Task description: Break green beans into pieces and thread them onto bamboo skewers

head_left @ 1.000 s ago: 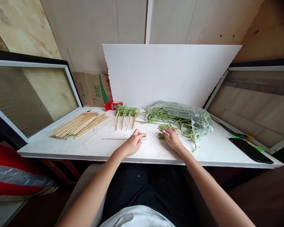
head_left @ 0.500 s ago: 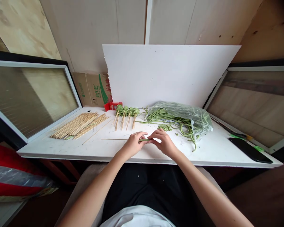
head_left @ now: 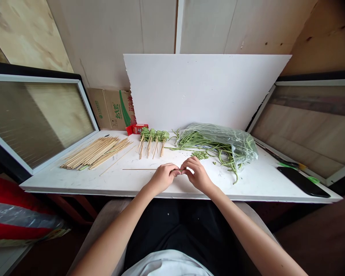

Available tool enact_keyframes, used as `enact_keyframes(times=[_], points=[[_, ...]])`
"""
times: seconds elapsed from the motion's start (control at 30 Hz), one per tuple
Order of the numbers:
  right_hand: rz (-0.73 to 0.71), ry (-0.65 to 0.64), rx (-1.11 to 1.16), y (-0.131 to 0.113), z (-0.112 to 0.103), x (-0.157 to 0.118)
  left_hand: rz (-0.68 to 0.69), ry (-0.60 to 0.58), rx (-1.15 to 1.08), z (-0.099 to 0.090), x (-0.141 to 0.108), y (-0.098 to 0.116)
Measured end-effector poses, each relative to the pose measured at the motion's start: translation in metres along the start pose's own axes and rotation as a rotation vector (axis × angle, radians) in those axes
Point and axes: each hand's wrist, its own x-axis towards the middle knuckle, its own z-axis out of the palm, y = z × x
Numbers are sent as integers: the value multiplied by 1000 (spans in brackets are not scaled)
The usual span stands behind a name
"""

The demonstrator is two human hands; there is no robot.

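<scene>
Since I'm only seeing this through the head cam from far off, the fingertips are the tricky part. Both hands meet low over the white table (head_left: 251, 193), pretty much in front of the lap. My left hand (head_left: 162, 179) has thumb and fingers pinched together, and my right hand (head_left: 197, 175) is doing the same, the tips basically touching. Between them I can catch a sliver of green bean piece (head_left: 181, 171), so I'd call it a grip from both sides, but the fingers cover most of it.

One single skewer (head_left: 138, 169) lies flat on the table, running in behind the left hand; can't tell if any finger is on that end. Just beyond the right hand sits a little heap of cut bean bits (head_left: 200, 155), and behind those the long beans (head_left: 198, 140) spill out of a clear plastic bag (head_left: 244, 143). Over left there's a fat pile of bare skewers (head_left: 94, 153). Between that and the beans, the loaded skewers (head_left: 153, 135) lie in a row, green ends toward the white board (head_left: 207, 90), sticks toward me. A black phone-looking slab (head_left: 301, 181) is way off right.
</scene>
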Motion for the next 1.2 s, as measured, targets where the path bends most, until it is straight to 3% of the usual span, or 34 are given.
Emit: enact_keyframes(times=[0.27,0.4,0.47,0.6,0.7,0.77,0.9,1.03,1.2], points=[[141,102,259,-5,11,-3,-35,-26,-220,1,2,-6],[186,129,366,2,0,2,-114,-20,-309,2,2,-13],[195,86,283,11,-15,4,-128,3,-282,2,2,-16],[186,-22,-88,40,-49,2,-81,20,-138,3,1,-20],[276,-147,-165,58,-62,-5,-88,-1,-77,6,0,-23],[306,-192,-177,64,-62,-10,-92,-8,-59,7,0,-25],[234,-222,-218,67,-51,-16,-79,-5,-52,7,0,-25],[231,-190,-250,73,-46,-21,-69,-2,-47,5,0,-24],[277,-134,-232,84,-55,-22,-38,13,-41,3,0,-23]])
